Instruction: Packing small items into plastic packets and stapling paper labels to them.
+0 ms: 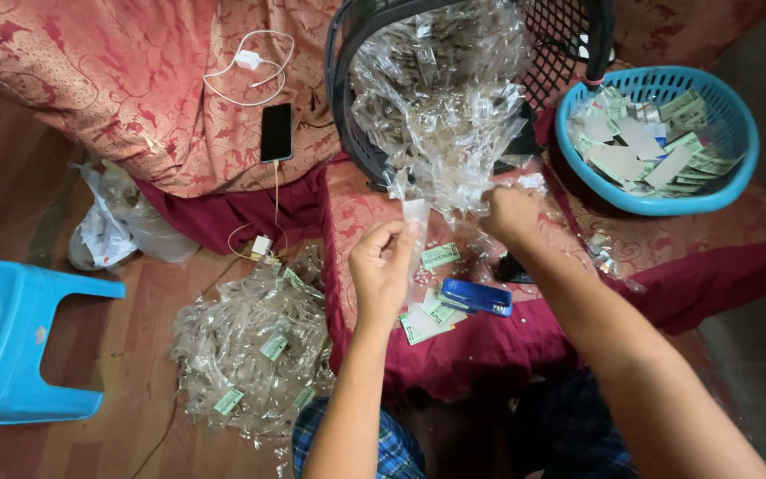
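Across the upper left of the frame spreads a red and gold patterned bedcover (126, 98), and at the left edge stands a pale blue plastic stool (11, 346). At top centre a black plastic mesh basket (569, 44) lies tipped on its side, spilling a heap of clear crinkled plastic bags (441, 98). Below left of it, on the floor, sits a second pile of clear bags with small green paper labels (250, 355). In the upper right a round light-blue plastic basket (658, 142) holds more green and white rectangular label slips.

Our left hand (383, 266) pinches a narrow clear plastic sleeve (417, 226) between thumb and fingers, held upright at frame centre. Our right hand (511, 213) is closed on the lower fringe of the spilling heap, though we cannot tell how much it has caught.

We judge that a hard pull here could drag the whole heap out of the tipped basket, since the bags cling together, and the loose green label slips (436, 302) near the small blue stapler (476, 297) could scatter off the bed edge.

A black smartphone (277, 131) lies upper left, beside a white charger cable (250, 66)
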